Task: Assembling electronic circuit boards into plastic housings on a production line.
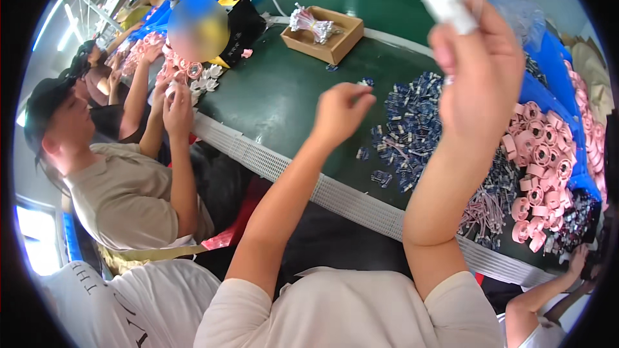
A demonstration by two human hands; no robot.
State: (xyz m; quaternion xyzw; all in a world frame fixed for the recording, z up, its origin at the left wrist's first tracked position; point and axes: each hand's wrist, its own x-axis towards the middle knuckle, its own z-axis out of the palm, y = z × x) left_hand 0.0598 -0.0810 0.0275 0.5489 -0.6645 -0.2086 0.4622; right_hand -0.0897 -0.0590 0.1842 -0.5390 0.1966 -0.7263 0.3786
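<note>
My right hand [480, 67] is raised high over the green belt [271, 100] and grips a small white piece [448, 5] at its fingertips. My left hand [342, 113] hovers lower, to the left, with its fingers curled together; nothing shows between them. Just right of it and under my right forearm lies a heap of small blue parts [409, 125]. Many pink rolls [541, 161] are piled farther right, with thin purplish wire bundles [487, 209] beside them.
A cardboard box [335, 42] holding tied wire bundles stands at the back of the belt. A white perforated strip [290, 171] edges the belt's near side. Other people sit to the left, hands busy with pink and white pieces [187, 74]. Another person's hand [577, 261] reaches in at lower right.
</note>
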